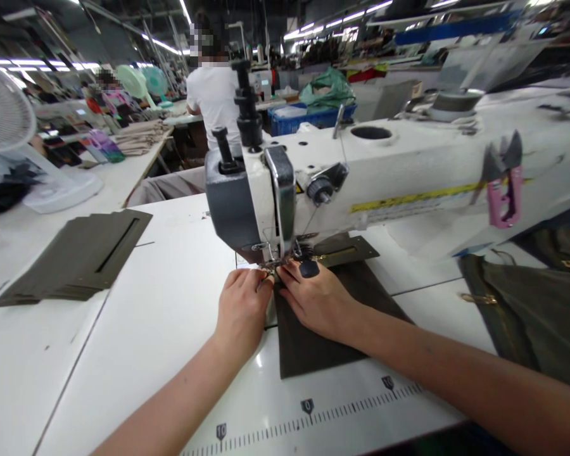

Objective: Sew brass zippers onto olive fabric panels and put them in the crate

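A dark olive fabric panel (313, 345) lies on the white table under the head of a white and grey sewing machine (275, 190). My left hand (241, 307) rests at the panel's left edge, its fingers curled and pinching the fabric just in front of the presser foot (270, 263). My right hand (313, 297) lies flat on the panel, fingers stretched toward the needle, pressing the cloth down. A brass zipper strip (335, 255) runs along the panel behind the foot.
A stack of olive cut panels (78, 256) sits on the table at the left. More olive fabric with zippers (527, 310) lies at the right. Pink thread snips (503, 190) hang on the machine arm. A white fan (4, 114) stands far left. Another person in a white shirt (213, 95) stands behind.
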`<state>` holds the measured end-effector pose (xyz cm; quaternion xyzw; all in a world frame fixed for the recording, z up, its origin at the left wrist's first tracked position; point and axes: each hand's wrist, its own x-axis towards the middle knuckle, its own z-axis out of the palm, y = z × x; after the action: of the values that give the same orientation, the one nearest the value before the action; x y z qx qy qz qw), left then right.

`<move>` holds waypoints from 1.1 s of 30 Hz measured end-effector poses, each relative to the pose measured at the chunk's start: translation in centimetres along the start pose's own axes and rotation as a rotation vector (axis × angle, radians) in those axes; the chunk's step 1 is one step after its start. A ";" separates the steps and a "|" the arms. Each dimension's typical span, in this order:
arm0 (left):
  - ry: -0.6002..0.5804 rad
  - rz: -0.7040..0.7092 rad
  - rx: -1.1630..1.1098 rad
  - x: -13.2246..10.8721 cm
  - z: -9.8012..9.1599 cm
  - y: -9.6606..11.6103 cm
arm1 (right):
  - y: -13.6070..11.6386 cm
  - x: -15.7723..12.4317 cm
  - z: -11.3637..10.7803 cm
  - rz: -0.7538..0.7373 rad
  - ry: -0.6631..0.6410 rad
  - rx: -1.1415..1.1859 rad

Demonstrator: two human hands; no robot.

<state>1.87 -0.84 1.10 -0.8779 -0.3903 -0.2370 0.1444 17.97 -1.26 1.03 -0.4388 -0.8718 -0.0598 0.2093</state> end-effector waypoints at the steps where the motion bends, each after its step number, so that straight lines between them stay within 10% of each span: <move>1: 0.001 0.002 -0.007 0.0 0.0 0.0 | 0.0 0.0 0.0 0.000 0.002 -0.002; 18: -0.006 -0.028 0.027 0.0 0.4 0.1 | 0.1 0.2 0.6 0.040 0.035 0.062; 26: -0.113 -0.082 -0.149 -0.8 -1.6 -0.9 | 4.3 -2.9 -1.6 -0.037 0.072 -0.114; 33: -0.147 -0.021 -0.431 -2.9 -6.1 1.7 | -2.5 -7.2 -5.4 0.125 -0.154 -0.029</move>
<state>-0.40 -6.44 4.64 -0.8993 -0.3490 -0.2519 -0.0778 21.45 -9.70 3.06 -0.4986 -0.8552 -0.0255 0.1388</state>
